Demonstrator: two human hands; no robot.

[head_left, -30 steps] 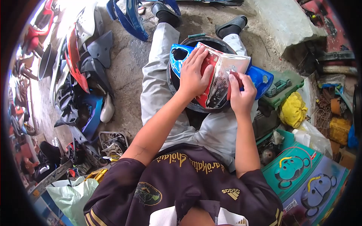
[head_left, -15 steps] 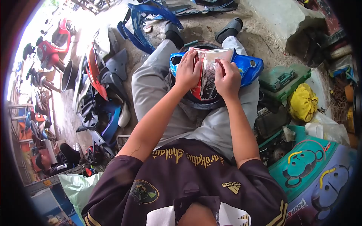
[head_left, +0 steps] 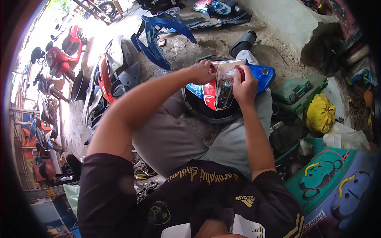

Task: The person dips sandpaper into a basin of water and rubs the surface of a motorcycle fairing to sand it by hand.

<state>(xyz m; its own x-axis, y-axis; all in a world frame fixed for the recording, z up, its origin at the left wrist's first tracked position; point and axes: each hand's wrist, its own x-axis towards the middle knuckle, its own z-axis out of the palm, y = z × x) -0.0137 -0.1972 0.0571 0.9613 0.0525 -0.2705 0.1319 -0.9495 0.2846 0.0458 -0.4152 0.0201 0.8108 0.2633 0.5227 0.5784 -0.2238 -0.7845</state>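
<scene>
A blue motorcycle fairing panel rests on a round black rim between my legs. Over its middle lies a glossy decal in red, white and a dark mesh pattern, with a pale upper edge. My left hand reaches in from the side, its fingers bent and closed at the decal's upper left; the fingertips are partly hidden. On the right side, my right hand pinches at the decal's edge with thumb and fingers together.
Another blue fairing lies on the ground ahead. Loose body panels are piled at left. To my right are a green tool case, a yellow bundle and a teal box lid. A person is at far left.
My left hand has gone from lying flat on the decal to bent fingers at its upper left, with the elbow swung outward. My left foot has left view. The right hand stays at its side.
</scene>
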